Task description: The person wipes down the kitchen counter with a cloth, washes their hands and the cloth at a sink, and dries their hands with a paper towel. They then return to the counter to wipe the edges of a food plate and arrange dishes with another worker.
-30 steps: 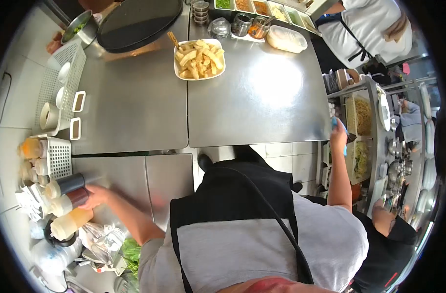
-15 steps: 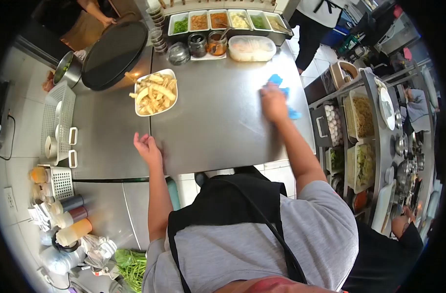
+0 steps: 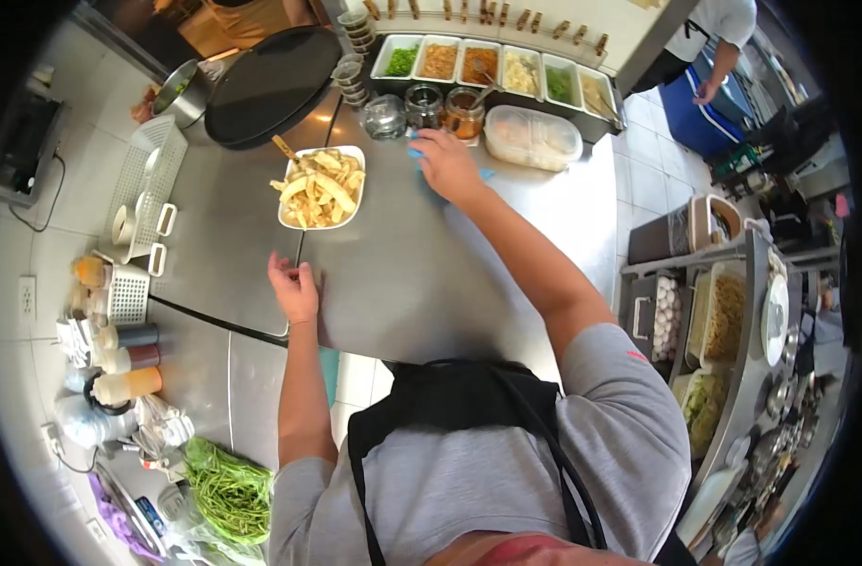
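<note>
My right hand (image 3: 447,167) presses a blue cloth (image 3: 487,174) onto the steel tabletop (image 3: 402,255), close to the glass jars. Most of the cloth is hidden under the hand. My left hand (image 3: 294,288) holds nothing and hovers palm up by the near left part of the table, its fingers loosely bent and apart. Beyond it stands a white bowl (image 3: 351,209) heaped with pale yellow strips (image 3: 325,189), with a wooden handle sticking out of it.
Along the back are white trays of toppings (image 3: 483,62), jars (image 3: 423,106) and a lidded plastic container (image 3: 533,138). A round black griddle (image 3: 272,87) lies at the back left. Baskets (image 3: 150,179) line the left wall. Shelves (image 3: 723,377) stand right; another person's hand (image 3: 706,91) shows beyond.
My right hand has swept the blue cloth leftward and back toward the jars. My left hand stays near the table's left part. The camera view has shifted.
</note>
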Demonstrator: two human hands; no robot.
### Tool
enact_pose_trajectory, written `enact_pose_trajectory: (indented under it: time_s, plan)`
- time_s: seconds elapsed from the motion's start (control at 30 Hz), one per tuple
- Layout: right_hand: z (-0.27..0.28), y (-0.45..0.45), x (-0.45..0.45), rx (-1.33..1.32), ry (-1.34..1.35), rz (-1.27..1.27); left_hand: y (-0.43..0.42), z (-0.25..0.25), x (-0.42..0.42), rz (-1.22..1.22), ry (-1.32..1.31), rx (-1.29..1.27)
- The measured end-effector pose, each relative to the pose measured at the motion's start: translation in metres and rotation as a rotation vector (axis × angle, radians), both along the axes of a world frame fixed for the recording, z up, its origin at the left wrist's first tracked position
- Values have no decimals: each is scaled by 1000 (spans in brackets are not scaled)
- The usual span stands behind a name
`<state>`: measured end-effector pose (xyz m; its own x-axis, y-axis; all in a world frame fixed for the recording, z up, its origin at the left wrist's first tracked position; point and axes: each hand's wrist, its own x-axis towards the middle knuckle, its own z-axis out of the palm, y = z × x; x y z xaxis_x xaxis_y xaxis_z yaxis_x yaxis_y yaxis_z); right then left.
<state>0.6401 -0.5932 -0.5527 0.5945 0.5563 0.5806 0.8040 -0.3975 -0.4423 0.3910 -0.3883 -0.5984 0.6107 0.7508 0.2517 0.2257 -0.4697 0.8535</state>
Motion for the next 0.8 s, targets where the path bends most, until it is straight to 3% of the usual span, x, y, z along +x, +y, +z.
enact_pose_trajectory:
  time_s: [0.13, 0.17, 0.27, 0.43, 0.57, 0.67, 0.7, 0.73, 0.8]
  plan:
    - [-43, 46, 9, -197, 88, -193, 1, 1, -1, -14, 52, 38]
    - [-53, 48, 7, -183, -3, -213, 3, -3, -2, -3, 53, 43]
    - [-52, 46, -19, -250, 80, -207, 2, 2, -2, 16, 93, 68]
    - [-36, 14, -148, -310, 163, 284, 4, -1, 0, 33, 31, 76]
    - [-28, 13, -221, -151, 473, 973, 8, -11, -3, 52, -19, 128]
    - [-15, 18, -200, 116, 805, 579, 11, -13, -4, 26, -68, 97]
    - [-9, 18, -176, 180, 738, 496, 11, -11, -4, 25, -85, 71]
    - [7, 16, -151, 69, 609, 334, 11, -11, -3, 19, -102, 45]
    - [-29, 12, -107, -51, 323, 141, 11, -10, -9, -15, -146, -125]
